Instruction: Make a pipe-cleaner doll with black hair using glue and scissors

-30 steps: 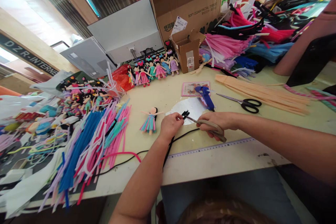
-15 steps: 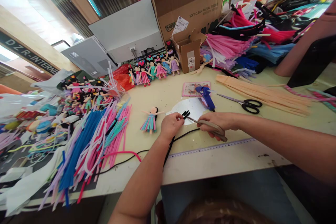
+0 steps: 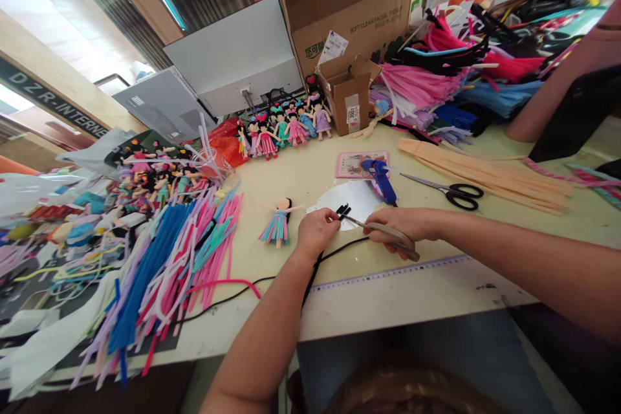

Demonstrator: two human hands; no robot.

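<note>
My left hand [image 3: 319, 230] pinches a black pipe cleaner [image 3: 313, 275], whose long end hangs down toward the table's front edge. Wrapped round the tan handles of a pair of scissors [image 3: 395, 239] is my right hand [image 3: 395, 228]. The scissor blades point left and meet the black strand beside my left fingertips. Short black pieces [image 3: 344, 210] lie there over a white round sheet [image 3: 324, 197]. A small doll [image 3: 277, 223] in a blue and pink skirt lies left of my left hand.
A blue glue gun [image 3: 383, 182] and black-handled scissors [image 3: 460, 194] lie beyond my right hand. Pipe cleaner bundles [image 3: 150, 265] cover the left side. Finished dolls [image 3: 286, 126] stand before a small carton [image 3: 347, 100]. A ruler strip [image 3: 388, 273] runs near the front edge.
</note>
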